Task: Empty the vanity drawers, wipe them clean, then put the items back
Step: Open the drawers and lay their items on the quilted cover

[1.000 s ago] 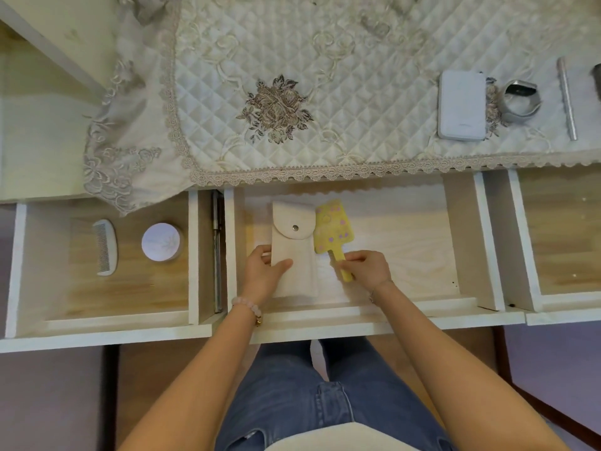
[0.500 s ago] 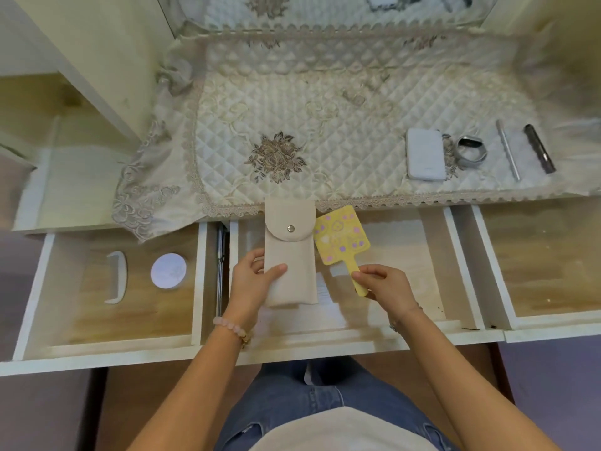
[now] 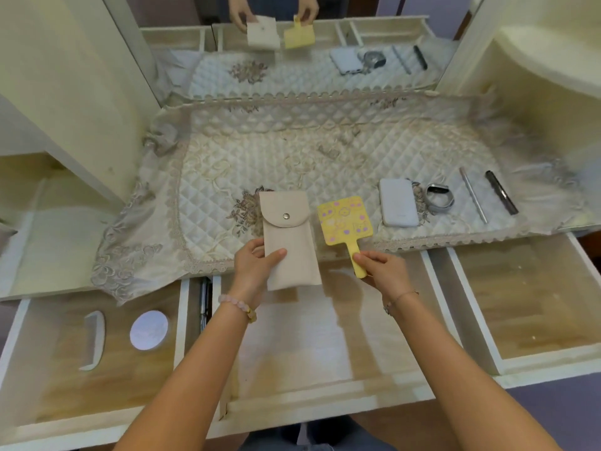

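While the left hand (image 3: 255, 266) grips the beige snap pouch (image 3: 287, 236) near its lower end and the right hand (image 3: 380, 268) pinches the yellow hand mirror (image 3: 344, 221) by its handle, both items sit over the front edge of the quilted cover (image 3: 260, 157), above the open middle drawer (image 3: 325, 336). Risk: the narrow handle pinch may let the mirror pivot and drop.

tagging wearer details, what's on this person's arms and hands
Both forearms are bare: no sleeves, no gloves. On the wrist of the left hand is a pale pink beaded bracelet with one amber bead; on that of the right hand, a thin chain bracelet with a small charm.
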`<state>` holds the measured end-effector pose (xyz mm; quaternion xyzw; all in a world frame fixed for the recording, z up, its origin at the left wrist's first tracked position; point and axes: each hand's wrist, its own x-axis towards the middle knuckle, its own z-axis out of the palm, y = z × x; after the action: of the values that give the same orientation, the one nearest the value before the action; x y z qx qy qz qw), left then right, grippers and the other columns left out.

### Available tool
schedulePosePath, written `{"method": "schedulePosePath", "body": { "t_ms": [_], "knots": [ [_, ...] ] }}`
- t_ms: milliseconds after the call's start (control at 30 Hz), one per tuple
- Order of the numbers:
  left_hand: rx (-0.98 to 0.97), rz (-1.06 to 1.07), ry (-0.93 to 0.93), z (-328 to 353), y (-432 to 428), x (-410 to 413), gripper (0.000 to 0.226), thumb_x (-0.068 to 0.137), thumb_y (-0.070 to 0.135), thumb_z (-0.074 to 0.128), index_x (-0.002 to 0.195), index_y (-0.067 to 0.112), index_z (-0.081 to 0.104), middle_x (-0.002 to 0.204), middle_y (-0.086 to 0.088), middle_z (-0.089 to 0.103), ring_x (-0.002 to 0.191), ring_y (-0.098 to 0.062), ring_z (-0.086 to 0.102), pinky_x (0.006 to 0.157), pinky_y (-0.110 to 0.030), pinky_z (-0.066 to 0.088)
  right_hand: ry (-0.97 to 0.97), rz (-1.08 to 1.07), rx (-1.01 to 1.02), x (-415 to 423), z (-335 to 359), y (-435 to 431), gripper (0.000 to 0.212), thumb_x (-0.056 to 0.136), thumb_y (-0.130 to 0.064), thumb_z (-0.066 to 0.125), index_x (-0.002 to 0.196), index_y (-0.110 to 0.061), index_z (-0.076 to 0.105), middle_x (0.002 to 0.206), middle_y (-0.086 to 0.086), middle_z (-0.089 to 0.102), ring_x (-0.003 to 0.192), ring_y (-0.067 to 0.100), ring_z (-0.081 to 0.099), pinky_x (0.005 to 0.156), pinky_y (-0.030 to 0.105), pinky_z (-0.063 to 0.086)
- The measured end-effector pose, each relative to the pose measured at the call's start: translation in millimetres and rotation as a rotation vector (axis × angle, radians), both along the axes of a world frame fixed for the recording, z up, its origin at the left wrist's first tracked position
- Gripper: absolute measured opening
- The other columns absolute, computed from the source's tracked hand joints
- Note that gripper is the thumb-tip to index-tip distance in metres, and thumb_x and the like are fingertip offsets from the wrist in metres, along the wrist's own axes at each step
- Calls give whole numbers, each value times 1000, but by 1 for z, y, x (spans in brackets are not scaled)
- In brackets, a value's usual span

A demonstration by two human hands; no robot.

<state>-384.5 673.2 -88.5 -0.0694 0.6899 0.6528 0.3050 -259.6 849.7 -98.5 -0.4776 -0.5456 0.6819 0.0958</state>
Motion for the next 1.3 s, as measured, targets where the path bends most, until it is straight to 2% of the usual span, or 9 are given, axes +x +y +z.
{"method": "schedulePosePath", "body": {
  "t_ms": [100, 300, 433, 633, 767, 900, 967, 1167, 1300],
  "knots": [
    [-47, 2, 20, 0, 25, -24, 34, 80, 1, 69, 109, 5, 52, 102, -10, 62, 79, -14, 61, 62, -21, 51, -7, -25, 16, -24, 1, 22, 15, 82, -9, 68, 95, -1, 66, 75, 5, 62, 67, 12, 57, 58, 19, 53],
    [-53, -2, -43, -8, 57, -60, 47, 79, 1, 70, 121, 0, 50, 109, -16, 64, 93, -26, 63, 68, -32, 54, -59, -40, 87, -61, -6, 52, 21, 81, -14, 70, 99, -4, 67, 83, 6, 63, 64, 10, 54, 47, 10, 47],
    [-62, -33, -72, -17, 68, -74, 46, 80, 0, 69, 123, -2, 50, 111, -20, 64, 98, -30, 63, 65, -31, 53, -75, -63, 104, -77, -15, 59, 29, 80, -13, 71, 105, 0, 66, 94, 8, 63, 73, 10, 56, 58, 12, 49],
    [-152, -71, -45, -34, 73, -79, 27, 79, 0, 70, 100, 7, 54, 105, -17, 65, 95, -29, 63, 69, -33, 53, -94, -42, 132, -82, -30, 59, 25, 81, -10, 70, 104, 0, 67, 90, 9, 64, 69, 9, 56, 49, 7, 46],
    [-230, -140, 86, -41, 71, -80, 27, 77, 8, 74, 95, 12, 54, 101, -12, 65, 95, -27, 64, 82, -40, 53, -102, -9, 154, -79, -40, 57, 24, 80, -6, 69, 103, -4, 67, 95, 11, 67, 84, 18, 62, 72, 23, 55],
    [-330, -186, 256, -43, 72, -75, 36, 79, 15, 72, 109, 6, 56, 95, -6, 63, 86, -19, 60, 67, -21, 47, -129, 38, 258, -76, -44, 52, 22, 79, -8, 69, 100, -11, 69, 90, 8, 69, 84, 18, 64, 85, 37, 54],
    [-360, -192, 319, -42, 72, -72, 38, 79, 17, 72, 111, 4, 56, 95, -4, 61, 85, -15, 57, 62, -16, 42, -145, 54, 309, -75, -43, 49, 23, 79, -10, 69, 101, -13, 69, 91, 4, 69, 87, 17, 64, 87, 36, 53],
    [-334, -201, 328, -39, 61, -66, 35, 83, 15, 66, 115, 7, 54, 98, -4, 61, 90, -19, 59, 77, -31, 50, -178, 125, 496, -68, -36, 42, 30, 81, -15, 67, 111, -13, 65, 103, 3, 67, 88, 8, 58, 81, 21, 44],
    [-362, -265, 447, -33, 44, -59, 37, 87, 14, 62, 122, 7, 52, 101, -2, 59, 90, -14, 56, 77, -22, 47, -151, 229, 601, -58, -32, 38, 42, 83, -20, 67, 124, -14, 56, 118, 2, 61, 102, 11, 55, 86, 24, 43]
  ]
}}
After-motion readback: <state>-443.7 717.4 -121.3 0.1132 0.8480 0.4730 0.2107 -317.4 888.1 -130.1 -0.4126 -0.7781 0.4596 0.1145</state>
